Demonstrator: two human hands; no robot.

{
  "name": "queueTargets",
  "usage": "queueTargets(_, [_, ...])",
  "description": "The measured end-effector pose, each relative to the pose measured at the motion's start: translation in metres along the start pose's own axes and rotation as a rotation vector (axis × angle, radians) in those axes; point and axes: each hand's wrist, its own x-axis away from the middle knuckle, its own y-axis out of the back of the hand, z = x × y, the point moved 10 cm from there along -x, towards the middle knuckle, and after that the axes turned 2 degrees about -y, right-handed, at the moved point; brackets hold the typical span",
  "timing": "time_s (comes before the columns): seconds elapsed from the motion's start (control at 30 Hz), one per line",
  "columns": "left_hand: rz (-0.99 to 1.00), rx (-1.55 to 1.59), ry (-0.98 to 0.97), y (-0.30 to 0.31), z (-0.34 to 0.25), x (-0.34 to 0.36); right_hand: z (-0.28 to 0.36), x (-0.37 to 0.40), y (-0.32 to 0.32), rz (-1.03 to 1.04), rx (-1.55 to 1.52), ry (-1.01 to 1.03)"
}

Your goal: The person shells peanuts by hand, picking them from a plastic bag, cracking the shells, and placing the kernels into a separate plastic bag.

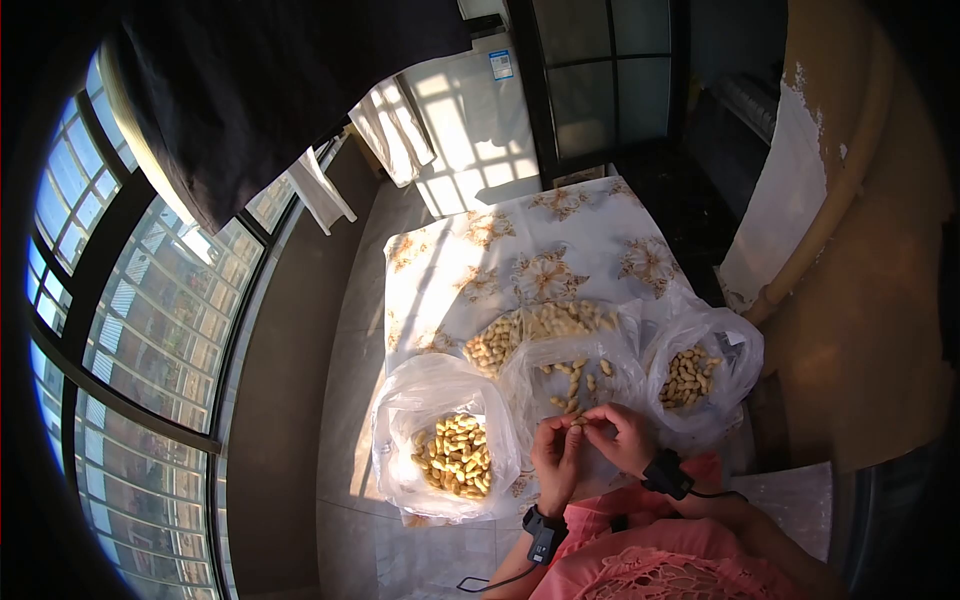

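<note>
My left hand and my right hand meet at the table's near side, fingertips pinched together. Between them is a small tan peanut, mostly covered by the fingers. Just beyond, several unshelled peanuts lie in the open middle plastic bag. To the left, a wide-open clear bag has a pile of sunlit peanuts inside. Right of my hands, another open bag contains more peanuts. Behind the middle bag, a larger heap of peanuts shows partly through plastic.
All the bags rest on a table with a white flowered cloth. Barred windows run along the left, with dark fabric hanging overhead. A white appliance and a glass-paned door stand beyond. Brown board is at right.
</note>
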Motion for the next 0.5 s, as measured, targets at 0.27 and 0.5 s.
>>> queueTargets(0.27, [-0.003, 0.009, 0.009, -0.0007, -0.0011, 0.0006, -0.0012, 0.0005, -0.0002, -0.003, 0.003, 0.006])
queueTargets(0.5, [-0.003, 0.011, 0.001, 0.0000, 0.0008, 0.0005, -0.0033, 0.0007, -0.0010, -0.003, -0.004, 0.000])
